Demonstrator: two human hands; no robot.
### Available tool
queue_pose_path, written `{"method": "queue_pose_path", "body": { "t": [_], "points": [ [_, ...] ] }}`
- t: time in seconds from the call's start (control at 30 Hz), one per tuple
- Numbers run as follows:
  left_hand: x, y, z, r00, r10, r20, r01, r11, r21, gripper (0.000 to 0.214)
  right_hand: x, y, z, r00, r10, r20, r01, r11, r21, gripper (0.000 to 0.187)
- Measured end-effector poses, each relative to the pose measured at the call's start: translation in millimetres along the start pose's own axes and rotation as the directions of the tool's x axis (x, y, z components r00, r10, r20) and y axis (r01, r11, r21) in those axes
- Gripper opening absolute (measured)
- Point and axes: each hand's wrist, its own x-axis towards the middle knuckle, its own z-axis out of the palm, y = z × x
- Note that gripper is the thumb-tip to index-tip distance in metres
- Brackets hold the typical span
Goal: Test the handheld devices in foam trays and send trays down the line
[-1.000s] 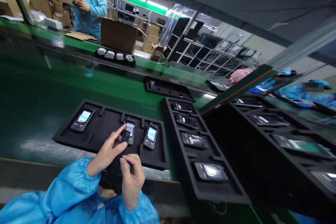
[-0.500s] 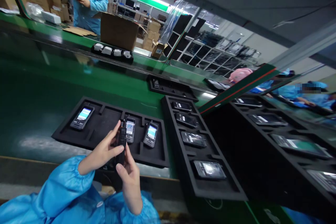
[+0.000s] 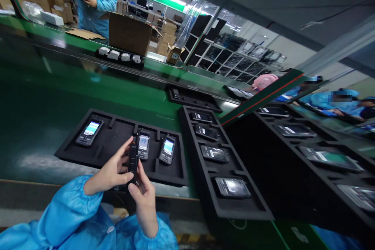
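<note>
Left hand (image 3: 113, 171) and right hand (image 3: 145, 200) are pinching the black device (image 3: 133, 161) edge-on, the right now reaching higher, so both are steadying it.

1. The near tray (image 3: 115, 136) lies on the bench (image 3: 35, 117), three phones (image 3: 167, 149) in it: one in its left end, two toward its right.
2. At the near tray's front edge, the left hand (image 3: 114, 174) and right hand (image 3: 143, 199) have a device (image 3: 133, 162) between them.
3. Just right of the near tray: a side tray (image 3: 254, 203) with four handsets (image 3: 215, 153) in it.
4. Behind the near tray: a carton (image 3: 129, 33).
</note>
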Motion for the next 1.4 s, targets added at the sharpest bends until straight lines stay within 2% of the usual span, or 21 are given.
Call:
{"method": "queue_pose_path", "body": {
  "t": [0.13,0.43,0.63,0.73,0.83,0.93,1.0,1.07,1.1,1.17,1.27,1.33,1.4],
  "points": [
    [1,1,1.7,1.000,0.007,-0.012,-0.007,0.999,0.033,0.092,1,1,-2,1.000,0.014,-0.017,-0.015,0.997,-0.079,0.064],
    [-1,-3,6.3,1.000,0.021,-0.008,-0.021,0.997,0.075,0.087,1,0,-5,0.999,-0.013,-0.050,0.008,0.996,-0.092,0.061],
    [1,-1,-1.6,0.999,-0.042,-0.017,0.042,0.999,0.028,0.090,2,-8,-2,0.999,-0.034,0.033,0.036,0.998,-0.060,0.064],
    [1,0,-2.7,0.998,-0.047,-0.045,0.048,0.998,0.028,0.085,3,-6,-1,0.998,-0.065,0.008,0.065,0.994,-0.090,0.061],
    [0,-2,3.1,0.997,-0.029,-0.075,0.036,0.995,0.097,0.085,3,-1,-1,0.997,-0.057,-0.058,0.047,0.988,-0.149,0.059],
    [0,-6,10.2,0.989,0.030,-0.142,0.009,0.964,0.264,0.083,2,3,1,0.998,-0.006,-0.061,-0.003,0.988,-0.156,0.058],
    [5,-5,9.7,0.978,0.106,-0.180,-0.022,0.909,0.416,0.081,3,3,1,0.999,0.002,-0.033,-0.008,0.984,-0.178,0.058],
    [15,-1,2.2,0.959,0.190,-0.210,-0.028,0.802,0.596,0.078,5,3,0,0.999,-0.043,-0.024,0.035,0.962,-0.271,0.062],
    [22,1,-3.9,0.948,0.216,-0.234,0.003,0.728,0.686,0.077,7,3,-2,0.996,-0.081,-0.029,0.066,0.936,-0.344,0.065],
    [37,5,-18.4,0.924,0.207,-0.323,0.168,0.538,0.826,0.075,11,3,-9,0.985,-0.168,-0.050,0.119,0.852,-0.510,0.071],
    [57,2,-35.6,0.868,0.140,-0.476,0.423,0.293,0.857,0.075,20,5,-22,0.957,-0.277,-0.088,0.143,0.714,-0.685,0.073],
    [63,-2,-37.7,0.844,0.141,-0.517,0.482,0.223,0.847,0.076,24,8,-30,0.940,-0.325,-0.103,0.151,0.668,-0.728,0.071],
    [65,-5,-30.2,0.834,0.179,-0.522,0.494,0.177,0.851,0.073,27,11,-37,0.931,-0.347,-0.110,0.155,0.651,-0.743,0.069]
  ]
}}
